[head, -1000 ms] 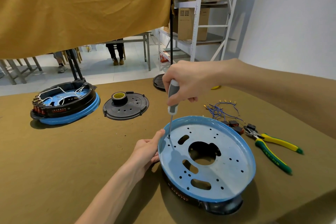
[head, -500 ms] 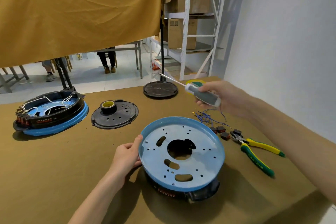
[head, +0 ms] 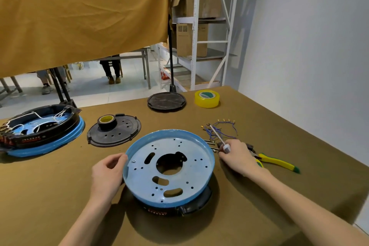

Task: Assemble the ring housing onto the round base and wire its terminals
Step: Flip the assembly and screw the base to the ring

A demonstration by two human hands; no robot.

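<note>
The table, covered in olive-brown cloth, carries everything. Largest on it near the person is the round base, a blue dished plate lying hollow side up on top of the black ring housing, whose edge and a red-lettered label show beneath the near rim. At far left sits a finished assembly with white wiring inside, then a black cover plate bearing a small tape roll, a second black disc, and a yellow tape roll.

The step in hand looks like fastening the base to the housing: 1 screw appears seated near the left rim, and several holes remain unfilled. The left hand steadies the base, thumb and curled fingers touching its left rim. The right hand lies just beside the right rim, fingers closed around the screwdriver, whose shaft points away toward the blue terminal wires. Its fingertips reach down among the loose screws lying between the rim and the hand; whether 1 is pinched cannot be told. The yellow-handled pliers lie partly behind that hand.

The next move probably calls for picking a screw, setting it into a free hole, and turning the driver tip downward while the left hand keeps the stack aligned.
</note>
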